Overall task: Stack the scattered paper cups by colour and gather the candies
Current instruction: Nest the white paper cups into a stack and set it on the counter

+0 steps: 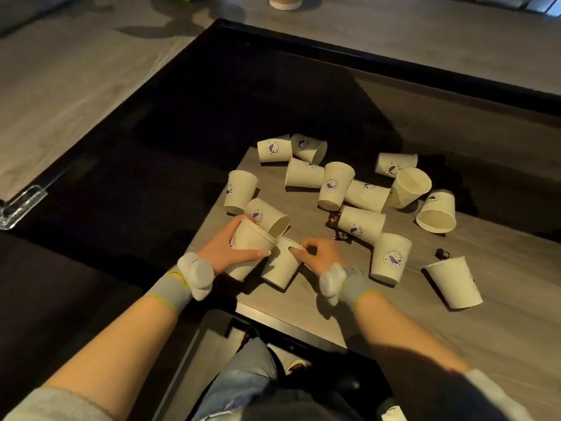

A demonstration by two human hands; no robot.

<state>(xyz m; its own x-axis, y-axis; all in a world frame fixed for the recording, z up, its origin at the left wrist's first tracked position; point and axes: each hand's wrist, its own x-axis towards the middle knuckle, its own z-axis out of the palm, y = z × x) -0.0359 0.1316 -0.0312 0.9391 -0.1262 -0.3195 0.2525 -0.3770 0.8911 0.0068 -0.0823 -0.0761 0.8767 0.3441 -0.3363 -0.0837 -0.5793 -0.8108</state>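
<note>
Several cream paper cups with a blue whale logo lie scattered on a grey wooden table (501, 314). My left hand (226, 250) grips a short stack of cups (250, 241) tilted on its side near the table's left corner. My right hand (318, 255) pinches the rim of a single cup (280, 265) whose mouth meets the stack's mouth. Dark-wrapped candies lie among the cups: one (332, 220) beside a fallen cup, one (342, 237) just right of my right hand, one (443, 254) further right.
Loose cups spread from the far left (274, 148) to the right edge (455, 282); some stand mouth down (391, 258), others lie on their sides. A dark sunken area surrounds the table's left and far sides. My knees show below the table's near edge.
</note>
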